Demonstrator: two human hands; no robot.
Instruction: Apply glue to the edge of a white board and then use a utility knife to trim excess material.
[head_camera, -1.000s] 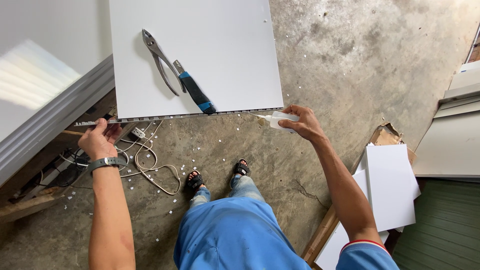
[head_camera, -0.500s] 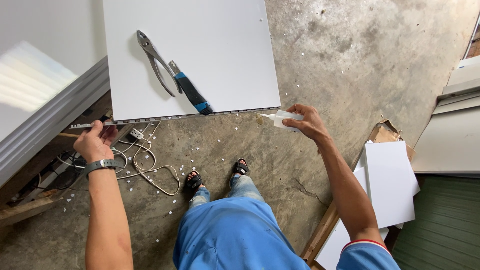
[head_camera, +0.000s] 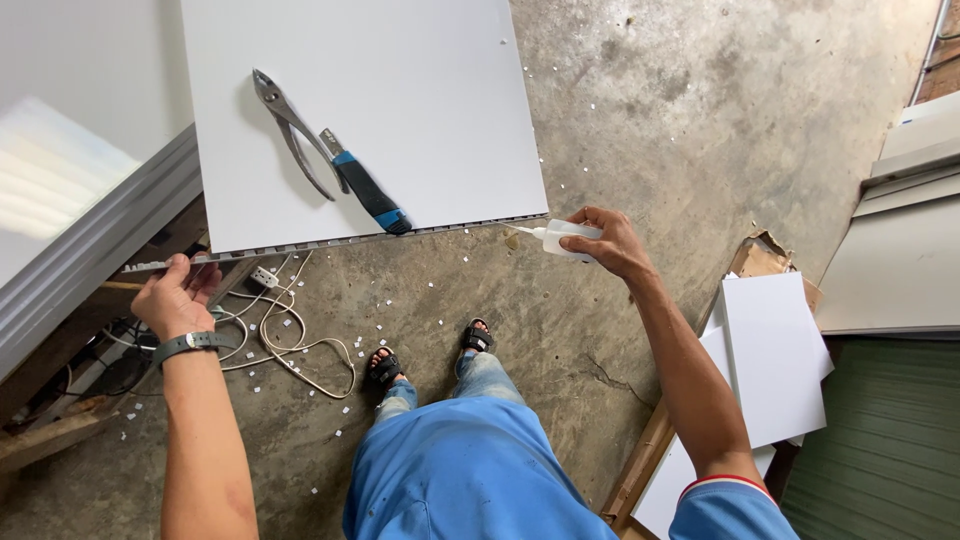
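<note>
Head view showed the right hand (head_camera: 610, 240) with fingers wrapped tight around a small white squeeze bottle (head_camera: 562, 237), its tip touching the near edge of the big white panel (head_camera: 400, 90), while the left hand (head_camera: 178, 298) pinched a thin strip (head_camera: 165, 264) at that edge's far left end. It looked like glue was being squeezed along the edge, so the tip would need to slide slowly along it. Pliers (head_camera: 295, 135) and a blue-handled knife (head_camera: 365, 190) lay on the panel; the panel's top was cut off, and any glue was too small to see.
</note>
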